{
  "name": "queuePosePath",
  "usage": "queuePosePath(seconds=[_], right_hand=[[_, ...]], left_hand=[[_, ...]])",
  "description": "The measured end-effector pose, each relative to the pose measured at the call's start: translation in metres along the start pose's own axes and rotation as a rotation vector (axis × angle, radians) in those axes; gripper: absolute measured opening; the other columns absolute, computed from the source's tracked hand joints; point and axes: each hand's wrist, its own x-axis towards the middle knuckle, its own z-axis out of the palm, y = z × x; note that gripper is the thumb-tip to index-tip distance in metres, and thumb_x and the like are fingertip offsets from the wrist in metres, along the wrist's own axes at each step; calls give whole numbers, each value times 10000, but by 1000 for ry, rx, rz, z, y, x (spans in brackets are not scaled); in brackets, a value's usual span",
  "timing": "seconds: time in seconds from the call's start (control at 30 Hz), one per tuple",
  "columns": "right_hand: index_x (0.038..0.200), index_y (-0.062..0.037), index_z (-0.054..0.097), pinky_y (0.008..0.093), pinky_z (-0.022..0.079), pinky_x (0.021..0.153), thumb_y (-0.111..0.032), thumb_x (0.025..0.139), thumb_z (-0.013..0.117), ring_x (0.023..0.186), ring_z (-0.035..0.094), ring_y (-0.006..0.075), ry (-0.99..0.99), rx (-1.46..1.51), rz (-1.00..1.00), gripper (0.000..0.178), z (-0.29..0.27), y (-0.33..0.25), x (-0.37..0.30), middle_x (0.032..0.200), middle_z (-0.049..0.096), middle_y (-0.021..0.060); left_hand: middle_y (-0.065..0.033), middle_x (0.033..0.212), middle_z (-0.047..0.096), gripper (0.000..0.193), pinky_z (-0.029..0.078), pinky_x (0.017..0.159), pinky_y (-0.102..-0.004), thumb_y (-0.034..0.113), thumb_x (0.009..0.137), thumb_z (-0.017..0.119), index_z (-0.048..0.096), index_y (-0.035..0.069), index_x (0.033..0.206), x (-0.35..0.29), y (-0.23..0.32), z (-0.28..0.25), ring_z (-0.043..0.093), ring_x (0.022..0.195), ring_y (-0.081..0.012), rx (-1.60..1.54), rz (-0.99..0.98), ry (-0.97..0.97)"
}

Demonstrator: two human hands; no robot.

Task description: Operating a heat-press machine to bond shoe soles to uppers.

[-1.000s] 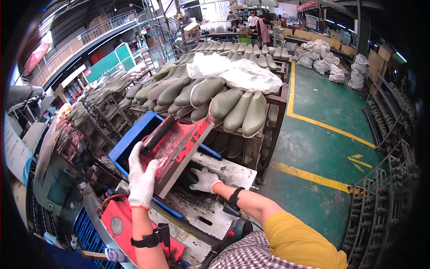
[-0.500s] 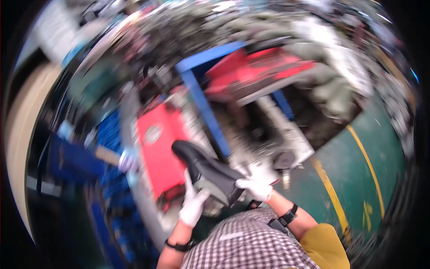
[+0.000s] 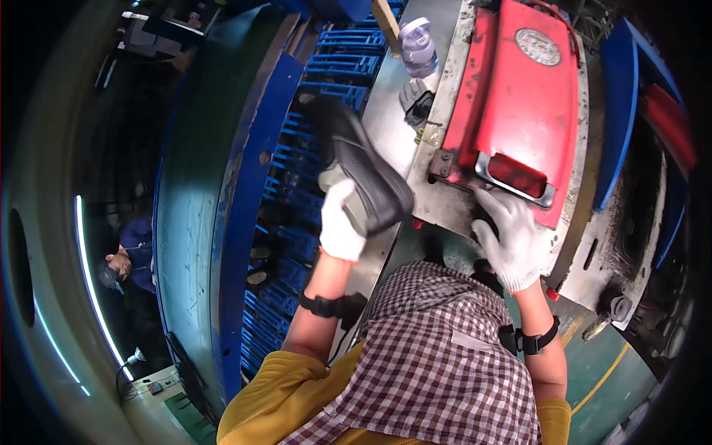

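Black moulded shoe [image 3: 363, 178] had left red metal mould [image 3: 519, 104]; left gloved hand [image 3: 340, 222] clamped on it, right gloved hand [image 3: 510, 241] rested spread on mould edge.

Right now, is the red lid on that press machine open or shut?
Shut: the red lid lies flat on the grey machine bed, and the right hand rests at its latch edge.

White-gloved hands [image 3: 512, 245], dark grey shoe [image 3: 363, 174], red mould lid [image 3: 519, 96], blue racks [image 3: 334, 89]

Before you, a grey metal bench [image 3: 445, 200] at upper centre carries a red mould block [image 3: 519, 104] and a clear plastic bottle [image 3: 417, 48].
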Motion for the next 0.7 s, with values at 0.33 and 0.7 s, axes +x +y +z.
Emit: queuePosePath(seconds=[0.33,0.7], right_hand=[[1226,-139,677,511,446,1040,-141,767,784,1246,582,357,-44,-396,59,472,21,12,-33,1255,640,91],[1212,-119,703,500,453,1053,-104,763,786,1240,602,373,-67,-363,85,456,25,11,-30,1231,662,102]], left_hand=[[-29,1104,624,369,566,890,-463,309,836,776,656,188,1164,253,51,-125,639,1058,-245,221,5,339],[-249,1621,422,926,339,1216,-514,652,976,551,277,70,1643,321,35,-213,411,1486,-441,1398,210,623]])
